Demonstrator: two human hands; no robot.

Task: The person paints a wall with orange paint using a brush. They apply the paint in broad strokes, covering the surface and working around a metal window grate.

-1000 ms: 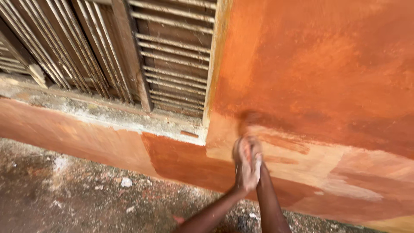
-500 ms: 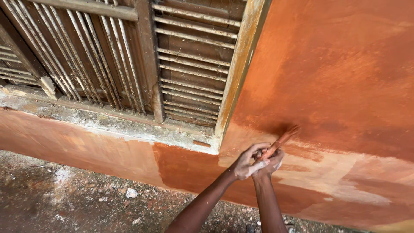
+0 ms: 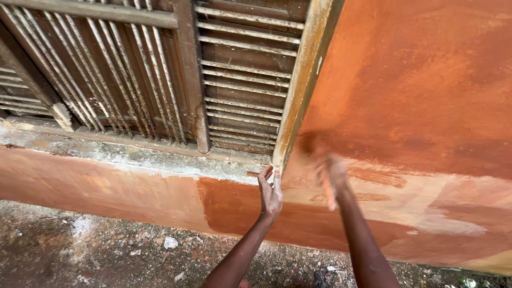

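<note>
- Fingers (image 3: 274,181) of the left hand (image 3: 270,193) were spread and loosely curled, gripping nothing. The palm faced the wall (image 3: 426,80) just below the foot of the window frame (image 3: 301,96), close to it; contact could not be made out.
- Head view, right side: the right hand (image 3: 332,178) was smeared by motion against the wall, so how far its fingers were closed could not be told.
- A dark blurred streak, probably a brush (image 3: 309,144), sat above that hand, beside the frame's lower end.
- Its long axis seemed to run from the hand up and to the left, tip towards the frame, though the blur left this uncertain.
- By my reading, the step in hand was stroking orange-red paint along the edge of the coated area.
- A pale bare patch (image 3: 442,213) lay lower right, so a next stroke would call for a steady pass there, kept off the frame and the grey ledge (image 3: 133,154).
</note>
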